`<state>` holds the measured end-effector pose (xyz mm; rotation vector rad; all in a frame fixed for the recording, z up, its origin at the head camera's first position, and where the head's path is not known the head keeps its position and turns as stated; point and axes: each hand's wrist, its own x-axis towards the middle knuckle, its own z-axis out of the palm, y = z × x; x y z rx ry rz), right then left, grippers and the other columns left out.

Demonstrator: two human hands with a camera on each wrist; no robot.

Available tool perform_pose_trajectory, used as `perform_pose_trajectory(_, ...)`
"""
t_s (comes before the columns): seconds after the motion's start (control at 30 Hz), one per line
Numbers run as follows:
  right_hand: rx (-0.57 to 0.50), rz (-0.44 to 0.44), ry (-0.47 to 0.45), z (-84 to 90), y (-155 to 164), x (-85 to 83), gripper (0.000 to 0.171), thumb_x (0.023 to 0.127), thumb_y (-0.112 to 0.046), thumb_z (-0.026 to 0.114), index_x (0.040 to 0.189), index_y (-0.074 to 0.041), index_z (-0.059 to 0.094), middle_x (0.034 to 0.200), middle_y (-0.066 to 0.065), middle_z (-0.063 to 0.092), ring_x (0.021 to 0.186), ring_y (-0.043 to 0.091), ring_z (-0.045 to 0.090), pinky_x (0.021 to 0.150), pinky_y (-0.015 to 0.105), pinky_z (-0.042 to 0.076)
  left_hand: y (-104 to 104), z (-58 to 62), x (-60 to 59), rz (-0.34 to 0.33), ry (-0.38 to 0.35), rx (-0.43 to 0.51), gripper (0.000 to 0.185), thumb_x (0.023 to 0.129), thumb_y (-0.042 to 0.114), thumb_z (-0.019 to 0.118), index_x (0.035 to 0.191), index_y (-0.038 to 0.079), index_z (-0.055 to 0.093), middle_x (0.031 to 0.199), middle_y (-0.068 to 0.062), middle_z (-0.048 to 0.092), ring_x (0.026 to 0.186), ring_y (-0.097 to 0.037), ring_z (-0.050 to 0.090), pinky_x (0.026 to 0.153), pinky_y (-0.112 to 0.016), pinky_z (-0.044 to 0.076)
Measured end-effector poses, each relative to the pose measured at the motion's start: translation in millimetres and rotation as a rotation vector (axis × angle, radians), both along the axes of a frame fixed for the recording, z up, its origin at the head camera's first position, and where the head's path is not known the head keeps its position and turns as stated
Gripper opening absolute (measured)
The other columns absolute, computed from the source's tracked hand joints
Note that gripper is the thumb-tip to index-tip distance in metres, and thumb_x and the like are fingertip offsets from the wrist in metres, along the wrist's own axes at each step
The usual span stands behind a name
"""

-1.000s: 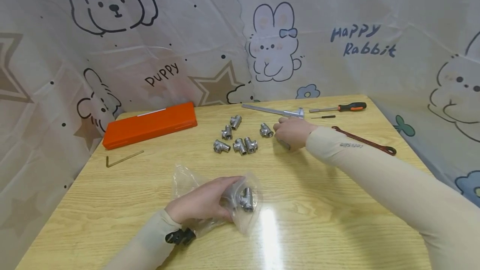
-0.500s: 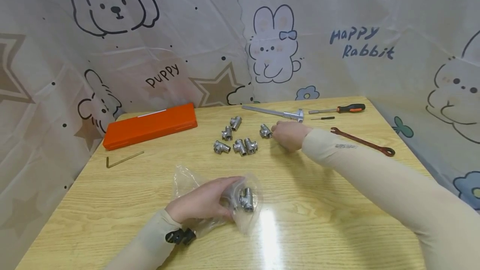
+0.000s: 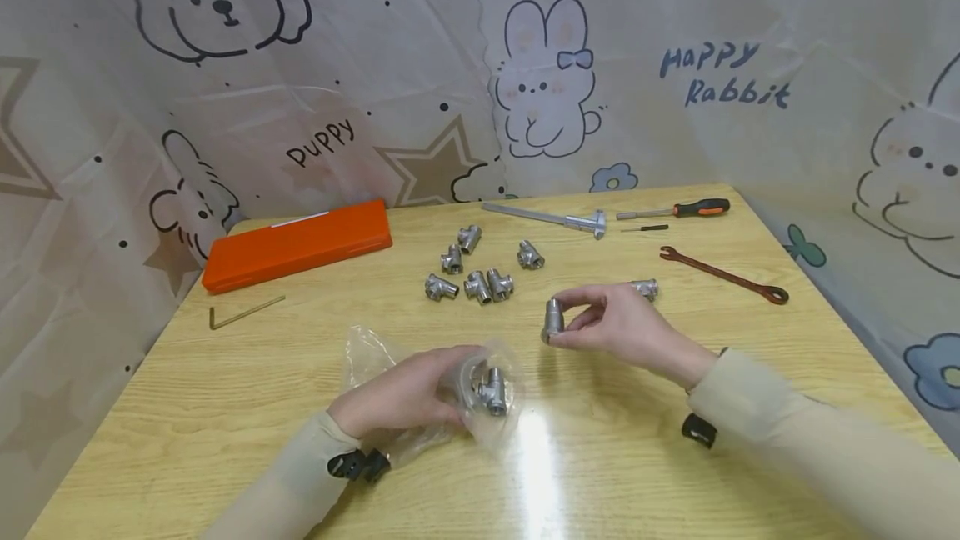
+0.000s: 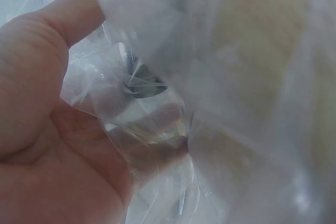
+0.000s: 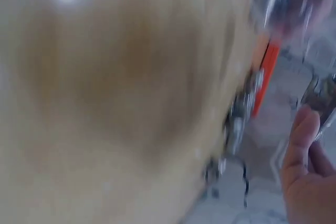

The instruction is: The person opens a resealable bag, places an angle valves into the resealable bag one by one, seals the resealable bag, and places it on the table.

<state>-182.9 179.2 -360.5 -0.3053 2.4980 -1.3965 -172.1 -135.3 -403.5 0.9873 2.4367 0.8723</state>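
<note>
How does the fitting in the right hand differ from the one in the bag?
The held fitting is pinched outside the bag; the bagged fitting sits inside it. The bagged fitting shows a T shape; the held fitting looks straight in the head view. Both are silvery metal.

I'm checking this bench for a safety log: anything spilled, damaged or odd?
Nothing looks spilled or plainly broken. Only the wrench on the right stands out: reddish-brown, unlike the silvery caliper, possibly rust or just finish. The fitting in the right hand shows no visible damage.
</note>
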Motion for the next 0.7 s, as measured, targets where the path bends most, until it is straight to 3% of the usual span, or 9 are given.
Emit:
perform_pose_trajectory(0.07, -0.069, -0.017, -0.072, -6.2, -6.2, 15.8, 0.069, 0.072, -0.028, 0.089, 0.132, -0.007, 0.062, 0.093, 0.005, 0.072, 0.083, 0.022, 0.068, 0.072, 0.037, 0.057, 0.1, 0.9, -0.1, 0.001, -0.003, 0.002, 0.095, 0.073, 0.022, 0.087, 0.154, 0.023, 0.037, 0.151, 0.006, 0.043, 0.136, -0.017, 0.041, 0.113, -0.04, 0.031)
perform_pose_trajectory(0.3, -0.206, 0.028, -0.183, -24.0, -39.9, 45.6, 0.068, 0.072, -0.027, 0.088, 0.132, -0.007, 0.062, 0.132, 0.013, 0.062, 0.078, 0.026, 0.069, 0.064, 0.035, 0.056, -0.1, 1.6, -0.9, -0.012, -0.018, 0.036, 0.093, 0.073, 0.028, 0.087, 0.153, 0.025, 0.039, 0.148, 0.009, 0.046, 0.135, -0.014, 0.043, 0.113, -0.041, 0.032)
perform_pose_trajectory(0.53, -0.253, 0.05, -0.171, -31.7, -71.2, 50.8, 0.064, 0.073, -0.03, 0.088, 0.129, -0.011, 0.065, 0.132, 0.011, 0.062, 0.077, 0.025, 0.071, 0.071, 0.035, 0.057, -0.5, -1.0, -3.3, -0.036, -0.041, 0.087, 0.088, 0.074, 0.034, 0.086, 0.15, 0.033, 0.041, 0.145, 0.014, 0.048, 0.132, -0.012, 0.045, 0.111, -0.043, 0.035)
perform_pose_trajectory(0.63, -0.228, 0.066, -0.125, -33.6, -80.1, 47.4, 0.062, 0.072, -0.032, 0.089, 0.127, -0.014, 0.067, 0.13, 0.01, 0.064, 0.073, 0.023, 0.07, 0.069, 0.035, 0.057, -1.0, -1.6, -3.7, -0.038, -0.031, 0.078, 0.088, 0.075, 0.029, 0.087, 0.15, 0.034, 0.04, 0.145, 0.014, 0.048, 0.131, -0.011, 0.046, 0.111, -0.042, 0.035)
perform_pose_trajectory(0.7, -0.171, 0.091, -0.078, -34.6, -83.7, 44.5, 0.059, 0.071, -0.032, 0.089, 0.125, -0.016, 0.069, 0.12, 0.008, 0.069, 0.07, 0.021, 0.067, 0.062, 0.033, 0.055, -1.6, -2.2, -3.7, -0.036, -0.025, 0.073, 0.09, 0.075, 0.025, 0.087, 0.15, 0.033, 0.039, 0.145, 0.014, 0.048, 0.131, -0.012, 0.046, 0.111, -0.043, 0.036)
